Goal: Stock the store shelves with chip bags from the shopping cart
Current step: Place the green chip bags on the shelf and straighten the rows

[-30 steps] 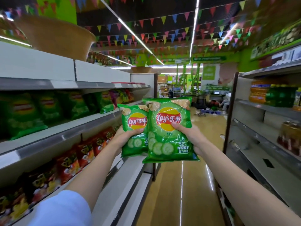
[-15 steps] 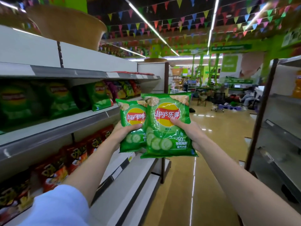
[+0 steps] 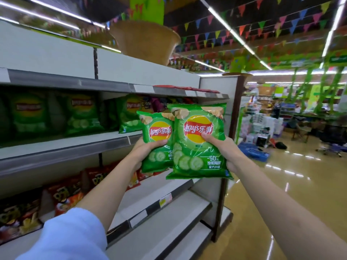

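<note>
Two green cucumber chip bags are held upright in front of the shelves, one in each hand. The smaller bag is gripped by the left hand, thumb curled across its front; the larger bag, overlapping it, is pinched by the right hand. Three more green bags are seen standing on the middle shelf behind.
</note>
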Motion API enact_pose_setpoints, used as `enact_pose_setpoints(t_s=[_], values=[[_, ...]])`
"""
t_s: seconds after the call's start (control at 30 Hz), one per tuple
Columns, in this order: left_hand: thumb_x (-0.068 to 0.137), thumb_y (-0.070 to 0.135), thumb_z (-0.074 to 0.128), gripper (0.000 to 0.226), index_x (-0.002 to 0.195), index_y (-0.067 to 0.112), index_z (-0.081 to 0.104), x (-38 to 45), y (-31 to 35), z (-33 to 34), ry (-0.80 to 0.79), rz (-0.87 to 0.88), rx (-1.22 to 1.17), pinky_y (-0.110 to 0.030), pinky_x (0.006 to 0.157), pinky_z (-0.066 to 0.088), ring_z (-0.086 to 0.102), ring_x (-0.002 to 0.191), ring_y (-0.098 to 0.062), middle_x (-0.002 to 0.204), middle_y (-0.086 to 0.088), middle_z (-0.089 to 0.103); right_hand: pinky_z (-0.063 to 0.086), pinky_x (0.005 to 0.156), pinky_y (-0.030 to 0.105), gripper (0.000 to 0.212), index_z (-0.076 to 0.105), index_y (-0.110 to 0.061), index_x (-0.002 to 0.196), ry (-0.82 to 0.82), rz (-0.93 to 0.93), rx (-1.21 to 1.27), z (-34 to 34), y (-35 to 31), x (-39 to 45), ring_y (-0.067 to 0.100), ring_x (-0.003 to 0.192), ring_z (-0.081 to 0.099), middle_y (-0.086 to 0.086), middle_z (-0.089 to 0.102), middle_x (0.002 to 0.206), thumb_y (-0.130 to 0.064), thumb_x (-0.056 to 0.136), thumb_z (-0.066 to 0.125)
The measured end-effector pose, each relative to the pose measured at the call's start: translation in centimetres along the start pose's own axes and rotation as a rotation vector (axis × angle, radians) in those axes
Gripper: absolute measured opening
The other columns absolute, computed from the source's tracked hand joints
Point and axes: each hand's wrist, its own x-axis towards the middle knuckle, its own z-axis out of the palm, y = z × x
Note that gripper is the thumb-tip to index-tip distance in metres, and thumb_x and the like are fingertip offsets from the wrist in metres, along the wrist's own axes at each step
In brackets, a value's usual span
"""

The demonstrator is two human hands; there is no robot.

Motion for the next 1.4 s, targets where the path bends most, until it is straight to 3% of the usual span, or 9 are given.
enact_pose_setpoints(t_s=[0.17,0.33,0.53,0.87,0.97,1.03,1.13,1.27,1.4], values=[[0.069,0.020,0.082,0.042,0.106,0.018,0.061,2.3,-0.2,-0.5,0.089,-0.008,0.077,-0.037,0.087,0.054,0.069,0.091,-0.024,0.104,-0.008,0.072,0.057,0.083,0.042,0.037,0.064,-0.017,0.107,-0.074,0.030,0.066,-0.5,2.4,3.9,0.025,0.083,0.073,0.008,0.076,0.095,-0.028,0.074,0.077],[0.039,0.044,0.091,0.089,0.117,0.019,0.058,4.2,0.3,-2.2,0.184,-0.011,0.123,-0.044,0.091,0.054,0.069,0.096,-0.025,0.108,-0.007,0.071,0.055,0.086,0.045,0.051,0.063,-0.017,0.108,-0.158,0.050,0.113,0.3,3.8,7.6,0.029,0.089,0.071,0.010,0.075,0.099,-0.034,0.063,0.078],[0.070,0.027,0.082,0.041,0.102,0.018,0.057,6.0,2.2,-5.5,0.319,-0.027,0.117,-0.042,0.082,0.057,0.070,0.090,-0.027,0.101,-0.010,0.071,0.055,0.089,0.046,0.055,0.063,-0.016,0.113,-0.258,0.062,0.137,3.2,4.3,11.6,0.029,0.094,0.071,0.009,0.075,0.101,-0.036,0.064,0.078],[0.063,0.032,0.083,0.062,0.116,0.008,0.061,5.0,6.2,-16.5,0.566,-0.058,0.141,-0.032,0.059,0.058,0.072,0.078,-0.024,0.096,-0.013,0.073,0.057,0.084,0.046,0.063,0.066,-0.010,0.111,-0.567,0.123,0.089,15.4,2.8,18.9,0.029,0.085,0.073,0.014,0.075,0.095,-0.037,0.057,0.082],[0.060,0.036,0.085,0.072,0.120,0.006,0.058,3.6,7.4,-20.3,0.686,-0.047,0.179,-0.034,0.070,0.058,0.072,0.085,-0.025,0.101,-0.013,0.072,0.058,0.081,0.045,0.065,0.065,-0.009,0.111,-0.641,0.128,0.091,20.2,2.6,19.8,0.027,0.080,0.073,0.013,0.075,0.093,-0.037,0.055,0.084],[0.068,0.032,0.083,0.061,0.116,0.003,0.061,3.0,8.0,-22.8,0.751,-0.049,0.171,-0.036,0.075,0.058,0.072,0.079,-0.024,0.092,-0.012,0.074,0.059,0.078,0.042,0.059,0.067,-0.008,0.109,-0.698,0.140,0.116,23.0,2.5,20.4,0.025,0.076,0.073,0.013,0.075,0.090,-0.035,0.058,0.081],[0.071,0.024,0.081,0.050,0.114,0.006,0.064,2.7,8.6,-25.4,0.817,-0.046,0.136,-0.030,0.059,0.059,0.069,0.059,-0.017,0.075,-0.007,0.073,0.059,0.071,0.038,0.070,0.063,-0.009,0.116,-0.747,0.154,0.123,26.3,2.4,21.5,0.026,0.081,0.073,0.013,0.075,0.096,-0.038,0.056,0.082],[0.073,0.014,0.080,0.047,0.115,0.014,0.059,2.9,9.4,-28.4,0.860,0.107,0.230,-0.019,0.057,0.053,0.064,0.076,-0.013,0.096,-0.004,0.068,0.057,0.073,0.038,0.066,0.064,-0.009,0.116,-0.798,0.184,0.135,29.5,2.2,22.9,0.026,0.079,0.073,0.012,0.075,0.092,-0.038,0.059,0.081],[0.070,0.018,0.082,0.065,0.128,0.009,0.053,3.7,9.8,-30.8,0.913,0.023,0.391,-0.030,0.093,0.044,0.057,0.112,-0.024,0.119,-0.004,0.062,0.058,0.060,0.035,0.033,0.066,-0.007,0.102,-0.790,0.254,0.133,31.7,2.5,24.3,0.021,0.060,0.071,0.010,0.074,0.073,-0.032,0.082,0.071]])
